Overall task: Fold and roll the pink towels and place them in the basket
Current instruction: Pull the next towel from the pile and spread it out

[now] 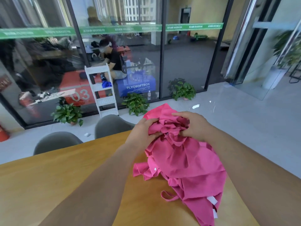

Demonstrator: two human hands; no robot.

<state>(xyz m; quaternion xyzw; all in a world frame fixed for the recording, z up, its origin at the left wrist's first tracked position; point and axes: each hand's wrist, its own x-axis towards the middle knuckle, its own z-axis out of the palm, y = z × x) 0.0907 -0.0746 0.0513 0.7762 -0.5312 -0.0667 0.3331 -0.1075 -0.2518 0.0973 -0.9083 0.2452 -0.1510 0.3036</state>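
1. Cloth [184,160], bright pink and crumpled, lies in a heap on the right part of the wooden bench [65,176]. Its top end is lifted off the wood and bunched between both hands.
2. The left grip [143,132] is clenched on the cloth. The fingers curl into the folds at the left of the bunch and the thumb presses from below.
3. The right grip [193,126] also grasps the cloth. The fingers reach over the top of the bunch and the thumb pinches a raw edge against them.
4. Both forearms stretch forward over the bench, the left over bare wood, the right along the heap's right side.
5. Lower in the heap a small white button [155,168] shows on a flap. A thin pink loop [167,195] lies flat on the wood, and a white tag [212,200] sticks out near the bottom.
6. Two grey chairs [57,141] [112,124] stand tucked against the far edge of the bench.
7. Beyond them a white rack [104,92] leans at the glass wall, with potted plants [68,113] [136,103] [183,90] on the floor along it.
8. A green band [114,29] with white lettering runs across the glass.
9. Behind the glass a person [112,61] in a black top sits bent forward beside a blue box [136,87] marked PLYOSOFTBOX. A red box [76,92] marked 03 is nearby, and a clear bottle [149,95] stands at the blue box's corner.
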